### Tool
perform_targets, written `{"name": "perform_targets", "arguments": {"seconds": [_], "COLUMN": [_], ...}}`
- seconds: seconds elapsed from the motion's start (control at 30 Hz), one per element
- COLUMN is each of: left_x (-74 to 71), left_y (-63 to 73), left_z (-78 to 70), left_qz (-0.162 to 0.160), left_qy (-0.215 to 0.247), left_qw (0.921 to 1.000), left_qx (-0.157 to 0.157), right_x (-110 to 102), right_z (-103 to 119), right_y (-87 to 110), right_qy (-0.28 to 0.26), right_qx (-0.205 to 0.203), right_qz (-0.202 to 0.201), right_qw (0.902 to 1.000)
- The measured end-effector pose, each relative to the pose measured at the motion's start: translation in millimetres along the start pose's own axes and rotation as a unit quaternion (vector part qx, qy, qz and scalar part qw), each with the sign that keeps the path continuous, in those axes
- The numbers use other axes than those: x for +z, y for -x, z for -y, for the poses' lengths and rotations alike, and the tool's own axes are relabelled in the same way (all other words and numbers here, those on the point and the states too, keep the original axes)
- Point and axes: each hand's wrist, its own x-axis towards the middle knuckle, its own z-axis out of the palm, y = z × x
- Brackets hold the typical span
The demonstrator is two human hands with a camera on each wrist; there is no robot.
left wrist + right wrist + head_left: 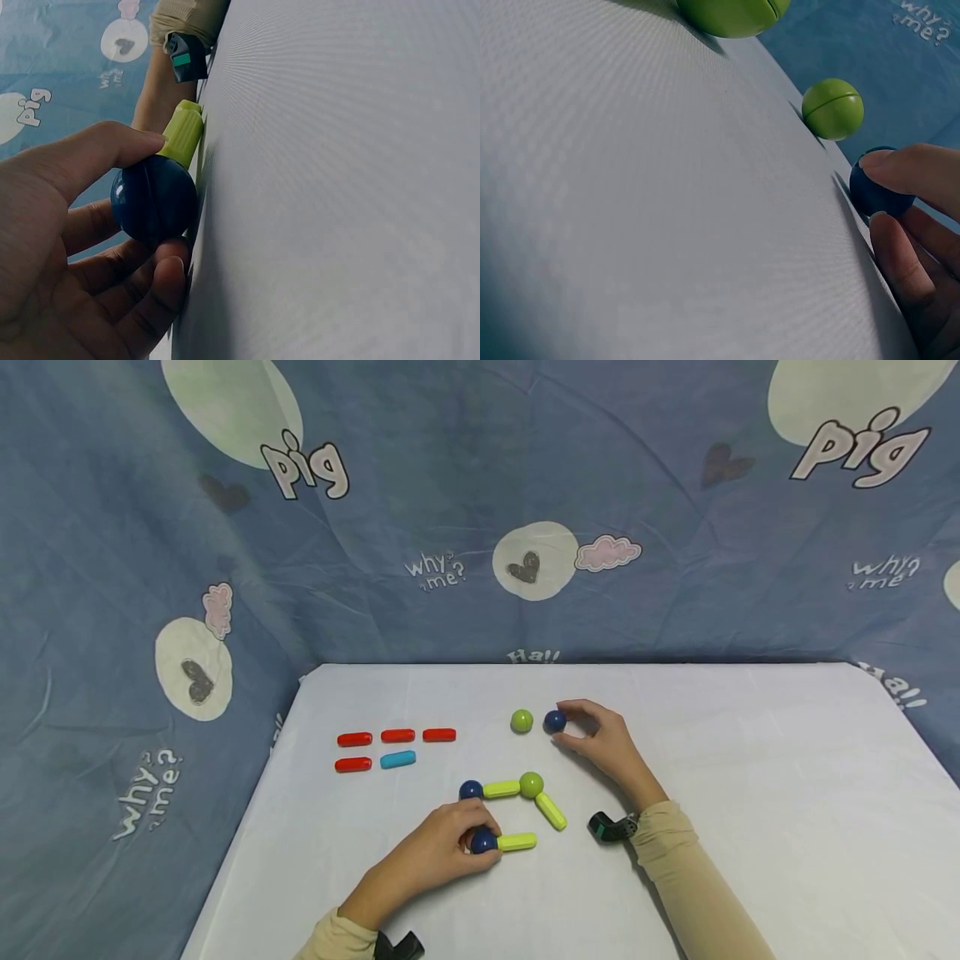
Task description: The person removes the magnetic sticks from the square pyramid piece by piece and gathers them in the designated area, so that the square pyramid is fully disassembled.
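My left hand (438, 847) holds a dark blue ball (154, 199) between thumb and fingers, low over the table. A yellow-green stick (517, 842) juts from that ball toward the right. Just beyond the hand, another dark blue ball (471, 789), a yellow-green stick (502, 789), a larger green ball (531, 785) and a second stick (551, 811) form a bent chain. At the far side my right hand (611, 745) pinches a third dark blue ball (881, 187) between thumb and fingers. Left of it sits a loose green ball (522, 721).
Several red sticks (397, 736) and one light blue stick (397, 759) lie in two rows at the left on the white table (750, 760). A patterned blue cloth (420, 468) hangs behind the table and along its left side.
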Motion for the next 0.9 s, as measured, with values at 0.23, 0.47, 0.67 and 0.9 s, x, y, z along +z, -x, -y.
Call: {"name": "perform_targets", "arguments": {"seconds": [0.23, 0.47, 0.67, 0.9], "left_x": [-0.7, -1.3, -1.9, 1.0], "left_y": [0.3, 0.3, -0.3, -0.4], "left_z": [-1.1, -1.6, -2.1, 1.1], "left_qz": [0.000, 0.004, 0.001, 0.004], "left_qy": [-0.013, -0.013, -0.012, -0.007], "left_qw": [0.9999, 0.9999, 0.9999, 1.0000], "left_qx": [0.004, 0.003, 0.004, 0.003], "right_x": [-0.2, -0.3, -0.9, -0.6], "right_z": [-0.6, -0.6, -0.4, -1.8], "right_y": [-0.5, -1.4, -2.1, 0.4], "right_qy": [-0.004, -0.003, -0.005, -0.019], "right_qx": [-0.009, -0.015, -0.016, -0.018], "right_qz": [-0.001, -0.003, -0.006, -0.013], "right_qw": [0.9999, 0.9999, 0.9998, 0.9996]}}
